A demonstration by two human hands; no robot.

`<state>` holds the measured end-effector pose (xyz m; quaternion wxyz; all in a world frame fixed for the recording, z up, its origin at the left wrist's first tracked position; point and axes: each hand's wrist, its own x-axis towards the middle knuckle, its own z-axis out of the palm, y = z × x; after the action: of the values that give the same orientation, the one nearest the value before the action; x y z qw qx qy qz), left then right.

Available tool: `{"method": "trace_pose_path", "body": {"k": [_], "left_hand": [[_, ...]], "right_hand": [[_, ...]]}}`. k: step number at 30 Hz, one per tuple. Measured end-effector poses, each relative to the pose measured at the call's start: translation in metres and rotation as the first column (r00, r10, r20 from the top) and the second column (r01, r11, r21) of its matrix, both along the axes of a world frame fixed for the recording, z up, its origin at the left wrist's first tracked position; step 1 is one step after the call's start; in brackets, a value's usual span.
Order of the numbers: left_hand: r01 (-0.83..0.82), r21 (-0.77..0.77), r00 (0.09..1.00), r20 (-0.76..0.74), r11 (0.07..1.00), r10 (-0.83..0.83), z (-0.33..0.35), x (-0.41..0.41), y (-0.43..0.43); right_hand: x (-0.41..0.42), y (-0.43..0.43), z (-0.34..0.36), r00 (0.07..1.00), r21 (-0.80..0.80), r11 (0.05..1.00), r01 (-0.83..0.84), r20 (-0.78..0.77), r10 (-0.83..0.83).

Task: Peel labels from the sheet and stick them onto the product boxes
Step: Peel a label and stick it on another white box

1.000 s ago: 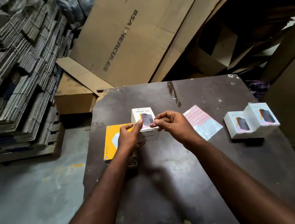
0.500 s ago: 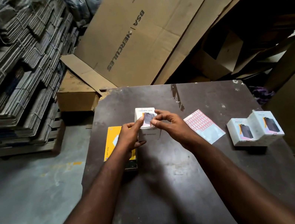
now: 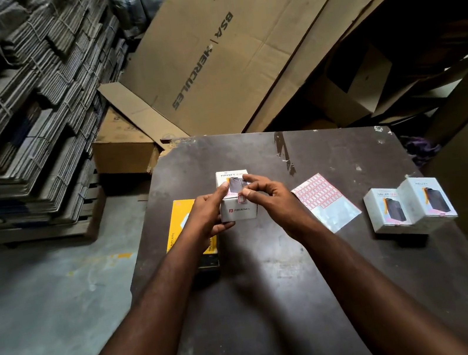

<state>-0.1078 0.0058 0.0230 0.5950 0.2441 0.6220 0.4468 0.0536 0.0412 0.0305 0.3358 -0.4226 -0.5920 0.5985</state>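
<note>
Head view, person seated at a dark table [image 3: 279,309]. On its far right stand two white product boxes [image 3: 387,210], touching one another, each with a small label at the near edge. A yellow box [image 3: 180,217] lies at the left, partly under the left wrist.

The held box [image 3: 238,212] is raised just above the table centre. It is judged light and stiff: thin printed card, smooth and somewhat slippery, and likely to dent if squeezed on its broad faces, so it is best taken by its side walls. The left hand [image 3: 206,213] grasps it so, thumb on top and fingers curled round the left side. Its long axis runs away from the person, with the printed face up and the logo panel toward the camera.

The label sheet [image 3: 320,198] lies flat to the right of the hands, turned diagonally. It is limp and best lifted by a corner.

The label [image 3: 241,198], thin and tacky, sits at the box's near top edge, its long axis apparently crossing that edge. The right hand [image 3: 273,198] pinches at it with thumb and forefinger. Whether the label is fully pressed down cannot be told.
</note>
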Motion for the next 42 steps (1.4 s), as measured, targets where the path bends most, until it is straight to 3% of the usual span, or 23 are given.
{"method": "trace_pose_path", "body": {"k": [17,25,42], "left_hand": [[0.015,-0.001,1.0,-0.017,1.0,-0.015,0.007,-0.003,-0.001],[0.136,-0.027,0.99,0.043,0.99,-0.135,0.012,-0.005,0.0],[0.098,-0.013,0.994,0.05,0.995,-0.098,0.015,0.0,-0.001]], "right_hand": [[0.0,0.001,-0.007,1.0,0.046,0.999,-0.012,0.006,0.011],[0.003,0.01,-0.019,0.999,0.055,0.998,-0.023,0.023,0.021],[0.008,0.012,-0.017,1.0,0.027,1.0,0.006,0.021,-0.007]]}}
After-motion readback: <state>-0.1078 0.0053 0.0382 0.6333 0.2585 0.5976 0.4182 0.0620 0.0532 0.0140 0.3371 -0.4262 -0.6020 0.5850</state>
